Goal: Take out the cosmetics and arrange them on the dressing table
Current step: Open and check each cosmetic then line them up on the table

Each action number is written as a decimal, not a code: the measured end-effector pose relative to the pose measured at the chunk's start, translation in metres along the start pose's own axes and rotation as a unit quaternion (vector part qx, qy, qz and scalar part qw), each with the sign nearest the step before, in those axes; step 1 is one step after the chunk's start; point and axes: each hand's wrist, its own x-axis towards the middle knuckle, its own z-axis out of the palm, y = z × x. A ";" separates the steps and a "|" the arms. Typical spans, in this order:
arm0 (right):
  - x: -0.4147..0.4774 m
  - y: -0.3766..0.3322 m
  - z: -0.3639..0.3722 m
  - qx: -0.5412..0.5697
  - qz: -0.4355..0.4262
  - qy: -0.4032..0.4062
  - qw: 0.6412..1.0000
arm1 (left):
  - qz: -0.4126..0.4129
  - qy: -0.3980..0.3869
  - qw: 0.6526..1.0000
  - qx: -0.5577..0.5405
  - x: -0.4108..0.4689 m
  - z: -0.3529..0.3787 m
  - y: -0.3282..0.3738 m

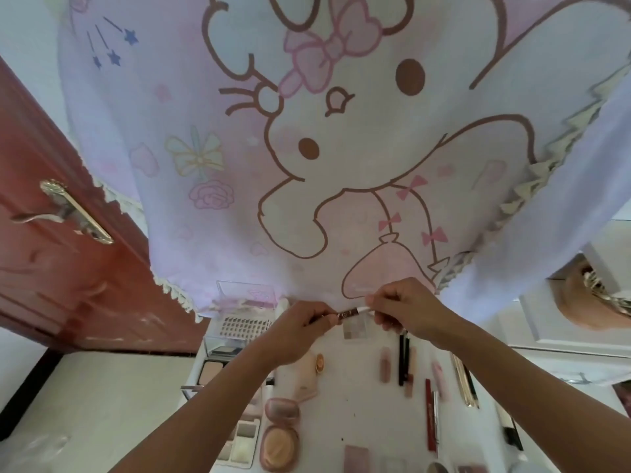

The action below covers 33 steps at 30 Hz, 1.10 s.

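Both my hands hold one slim cosmetic pen [351,313] above the white dressing table [362,418]. My left hand [304,324] grips its dark end and my right hand [403,310] pinches its white tip. Laid out on the table are lipstick tubes [385,365], a black pencil [402,360], a red pencil [428,418], a round pink compact [278,447] and a powder palette [213,372]. A clear plastic box [239,319] stands at the back left.
A large pale cloth with a cartoon rabbit [341,148] hangs over the back of the table. A red-brown door with a gold handle [75,213] is at the left. A white cabinet [573,322] stands at the right.
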 end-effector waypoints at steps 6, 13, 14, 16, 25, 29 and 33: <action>0.000 -0.007 0.014 0.040 0.004 -0.006 0.999 | -0.009 -0.005 1.000 -0.008 -0.011 -0.017 -0.009; -0.005 -0.014 0.026 -0.024 0.036 -0.002 0.999 | -0.005 -0.012 1.000 0.006 -0.019 -0.026 -0.012; -0.006 -0.014 0.025 -0.025 0.026 -0.005 0.999 | -0.006 -0.014 1.000 0.010 -0.019 -0.027 -0.013; -0.007 -0.015 0.024 -0.013 0.010 -0.009 1.000 | -0.006 -0.016 1.000 0.011 -0.021 -0.027 -0.014; -0.018 -0.018 0.028 -0.024 0.060 0.005 0.998 | 0.002 -0.037 0.999 0.009 -0.024 -0.024 -0.010; -0.020 -0.015 0.026 -0.004 0.036 -0.016 0.999 | 0.005 -0.041 0.999 0.011 -0.027 -0.023 -0.011; -0.023 -0.016 0.029 0.012 0.061 -0.003 0.998 | 0.012 -0.046 0.999 0.019 -0.028 -0.021 -0.008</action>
